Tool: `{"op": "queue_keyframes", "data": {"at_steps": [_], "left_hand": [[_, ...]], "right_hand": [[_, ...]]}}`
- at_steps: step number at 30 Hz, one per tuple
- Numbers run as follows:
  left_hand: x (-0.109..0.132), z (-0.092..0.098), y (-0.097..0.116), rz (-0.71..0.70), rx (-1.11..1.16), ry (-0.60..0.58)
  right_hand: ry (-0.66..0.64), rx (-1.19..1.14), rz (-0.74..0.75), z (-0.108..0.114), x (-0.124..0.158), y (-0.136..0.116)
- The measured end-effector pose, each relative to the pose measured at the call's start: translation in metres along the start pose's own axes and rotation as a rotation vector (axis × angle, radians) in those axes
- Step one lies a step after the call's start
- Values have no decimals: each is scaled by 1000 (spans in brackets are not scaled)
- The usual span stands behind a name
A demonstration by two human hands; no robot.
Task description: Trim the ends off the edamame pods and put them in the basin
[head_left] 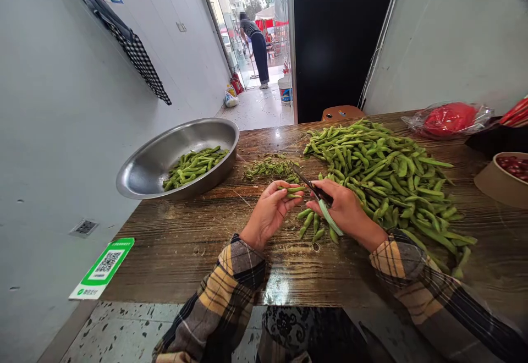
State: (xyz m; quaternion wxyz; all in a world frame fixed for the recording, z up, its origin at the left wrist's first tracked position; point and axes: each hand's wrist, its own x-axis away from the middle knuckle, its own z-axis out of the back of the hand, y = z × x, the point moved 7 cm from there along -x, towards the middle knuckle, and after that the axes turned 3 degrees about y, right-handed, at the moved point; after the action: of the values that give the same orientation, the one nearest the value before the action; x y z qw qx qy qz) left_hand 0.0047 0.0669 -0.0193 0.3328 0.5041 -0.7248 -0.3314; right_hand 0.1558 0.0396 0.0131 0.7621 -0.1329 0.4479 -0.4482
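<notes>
Pinched in the fingers of my left hand (pixel 270 212) are a couple of green soybean pods (pixel 293 190). My right hand (pixel 348 213) grips scissors (pixel 311 186) with dark blades and a pale green handle, their blades pointing up and left, close to the pods. A few loose pods (pixel 307 224) lie under my right hand. Beyond my hands sits a small heap of trimmed bits (pixel 270 168). To the right spreads a large pile of soybean pods (pixel 383 170). A steel basin (pixel 140 173) at the left holds more pods (pixel 196 166).
The wooden table (pixel 165 264) carries a green QR code card (pixel 103 269) at its left corner. Along the right are a red plastic-wrapped bundle (pixel 449 120) and a paper bowl (pixel 501 181) of dark red pieces. A person (pixel 256 47) bends in the far doorway near a bucket (pixel 284 91).
</notes>
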Motion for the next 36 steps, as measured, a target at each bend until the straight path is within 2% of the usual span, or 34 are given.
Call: {"op": "queue_keyframes", "data": {"at_steps": [4, 8, 12, 17, 20, 22, 24, 26, 29, 33, 36], "left_hand": [[0, -7, -10, 33, -2, -50], [4, -13, -13, 54, -26, -74], [6, -13, -11, 74, -79, -65], [1, 3, 4, -29, -80, 70], [1, 2, 4, 7, -124, 49], [4, -2, 0, 63, -239, 10], [7, -8, -1, 58, -396, -37], [9, -16, 0, -11, -545, -106], [10, -23, 1, -78, -650, -179], [7, -13, -2, -9, -528, -106], [4, -5, 3, -36, -389, -25]], "right_hand": [[0, -32, 73, -4, 2, -12], [2, -32, 60, -5, 3, -12], [6, -100, -63, 0, 0, -5], [-50, -314, -254, 2, -4, 2], [-90, -402, -302, 0, -4, 4], [-103, -418, -321, -1, -3, 5], [-110, -414, -325, -1, -2, 6], [-102, -408, -322, -1, -2, 7], [-98, -397, -322, -2, -2, 9], [-46, -289, -259, 4, -5, 10], [-16, -171, -145, 10, -6, 6]]}}
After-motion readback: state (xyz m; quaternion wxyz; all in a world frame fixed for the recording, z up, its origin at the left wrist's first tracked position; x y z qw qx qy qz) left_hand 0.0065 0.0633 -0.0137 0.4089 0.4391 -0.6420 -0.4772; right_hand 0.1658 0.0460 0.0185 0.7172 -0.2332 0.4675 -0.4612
